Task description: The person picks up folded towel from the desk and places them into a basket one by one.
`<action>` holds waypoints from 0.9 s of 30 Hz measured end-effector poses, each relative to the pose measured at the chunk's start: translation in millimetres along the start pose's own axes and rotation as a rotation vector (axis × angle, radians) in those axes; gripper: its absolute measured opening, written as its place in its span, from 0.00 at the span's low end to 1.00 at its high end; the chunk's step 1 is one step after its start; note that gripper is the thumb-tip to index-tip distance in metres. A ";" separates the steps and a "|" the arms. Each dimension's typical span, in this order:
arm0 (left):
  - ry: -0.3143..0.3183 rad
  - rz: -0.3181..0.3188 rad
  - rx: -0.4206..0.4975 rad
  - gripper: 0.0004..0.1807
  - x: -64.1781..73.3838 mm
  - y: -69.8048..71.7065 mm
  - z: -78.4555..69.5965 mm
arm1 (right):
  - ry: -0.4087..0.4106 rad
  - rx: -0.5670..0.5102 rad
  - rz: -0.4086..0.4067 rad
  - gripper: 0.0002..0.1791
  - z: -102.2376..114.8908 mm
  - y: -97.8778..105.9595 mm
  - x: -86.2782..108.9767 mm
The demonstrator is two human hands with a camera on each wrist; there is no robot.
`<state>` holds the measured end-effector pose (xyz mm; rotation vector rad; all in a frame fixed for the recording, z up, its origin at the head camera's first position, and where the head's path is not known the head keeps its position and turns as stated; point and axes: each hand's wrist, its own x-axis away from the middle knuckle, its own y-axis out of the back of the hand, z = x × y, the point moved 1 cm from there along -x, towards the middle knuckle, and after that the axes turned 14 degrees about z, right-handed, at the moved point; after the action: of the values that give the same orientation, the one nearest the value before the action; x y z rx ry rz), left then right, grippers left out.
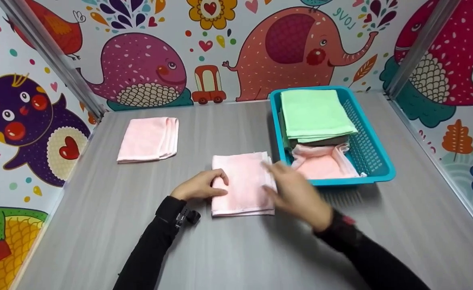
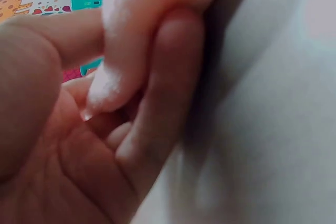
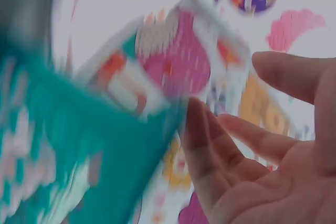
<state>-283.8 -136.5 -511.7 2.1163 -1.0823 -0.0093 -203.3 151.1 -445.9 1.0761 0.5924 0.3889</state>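
Observation:
A folded pink towel [image 1: 242, 187] lies on the table in front of me. My left hand [image 1: 199, 186] grips its left edge, thumb on top and fingers beneath; in the left wrist view the soft pink cloth [image 2: 128, 35] sits between thumb and fingers. At the towel's right edge is my right hand [image 1: 300, 197], blurred by motion, its thumb and fingers apart. The right wrist view shows that hand's fingers [image 3: 202, 145] loosely bent with nothing between them.
A teal basket [image 1: 375, 155] stands at right, close by my right hand. It holds a stack of green towels [image 1: 317, 112] and a pink towel [image 1: 323, 165]. Another folded pink towel [image 1: 147, 139] lies at the back left of the grey table [image 1: 99, 225]. Printed walls enclose the table.

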 end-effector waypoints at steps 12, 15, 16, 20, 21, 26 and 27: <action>-0.019 -0.001 -0.012 0.13 0.8 -0.5 -0.4 | 0.025 0.234 0.135 0.23 -8.4 -58.0 -23.0; -0.017 -0.003 -0.006 0.13 1.9 -0.9 -0.7 | 0.008 0.192 0.127 0.19 -17.5 -66.4 -22.4; -0.016 -0.004 -0.004 0.14 1.9 -0.9 -0.8 | -0.008 0.178 0.123 0.19 -19.2 -68.4 -21.8; -0.018 -0.008 -0.007 0.13 1.3 -1.1 -0.4 | -0.104 0.174 0.100 0.27 -19.8 -73.3 -17.8; -0.019 -0.009 -0.009 0.13 1.1 -1.0 -0.4 | -0.126 0.194 0.095 0.29 -19.0 -73.9 -16.5; -0.013 -0.003 -0.015 0.13 1.3 -0.1 -0.6 | -0.196 0.241 0.161 0.33 -16.2 -75.1 -14.6; -0.011 -0.002 -0.017 0.13 1.5 0.2 -0.4 | -0.202 0.217 0.185 0.34 -16.4 -74.9 -15.5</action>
<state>-282.8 -137.3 -510.8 2.1042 -1.0829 -0.0317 -224.6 121.5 -515.1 1.3660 0.3609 0.3766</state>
